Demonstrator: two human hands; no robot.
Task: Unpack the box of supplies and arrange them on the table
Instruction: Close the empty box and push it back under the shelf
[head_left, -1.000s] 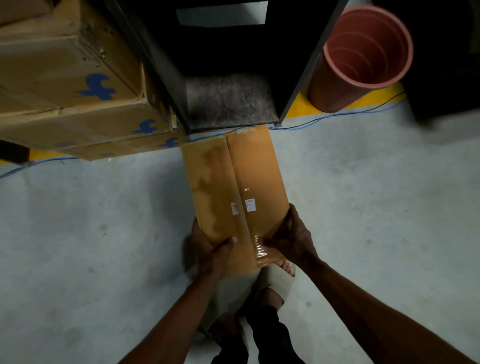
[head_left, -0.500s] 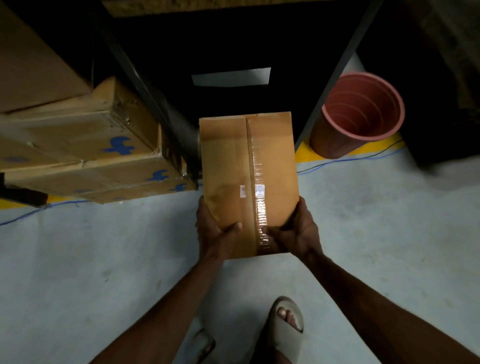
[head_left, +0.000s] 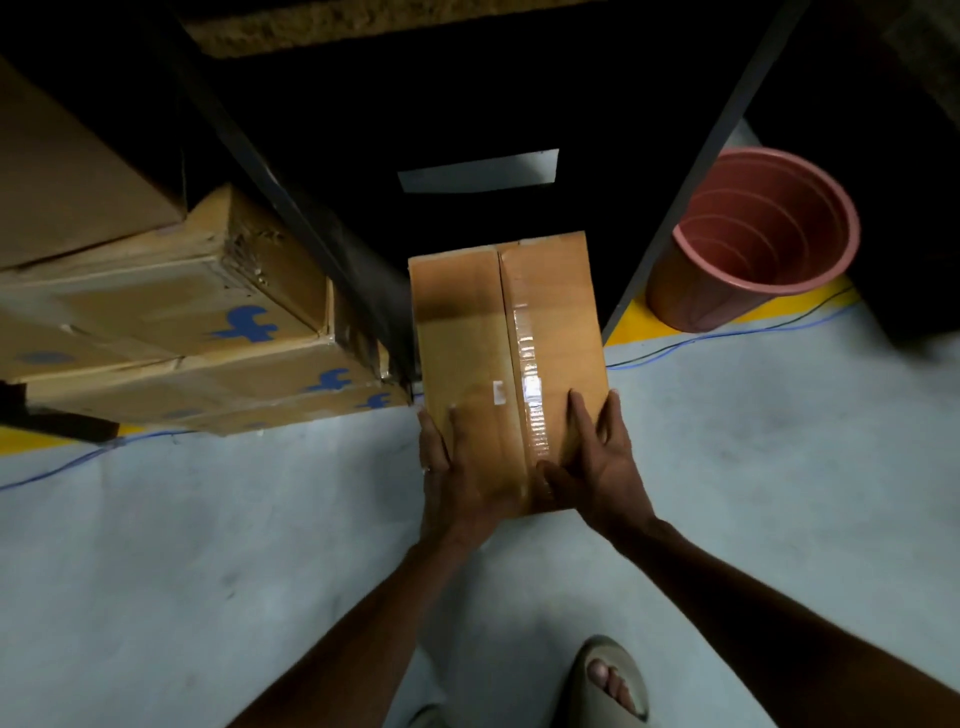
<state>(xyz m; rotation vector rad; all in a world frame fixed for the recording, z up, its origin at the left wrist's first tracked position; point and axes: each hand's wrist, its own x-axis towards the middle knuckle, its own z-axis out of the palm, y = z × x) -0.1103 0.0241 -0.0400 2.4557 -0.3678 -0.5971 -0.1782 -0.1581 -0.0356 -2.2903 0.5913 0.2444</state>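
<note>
Hands (head_left: 597, 467) on taped brown box (head_left: 467, 338)

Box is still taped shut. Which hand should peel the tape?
Right, probably. The right hand has its thumb beside the tape strip on the box, while the left hand lies farther from the tape and can steady the box.
</note>
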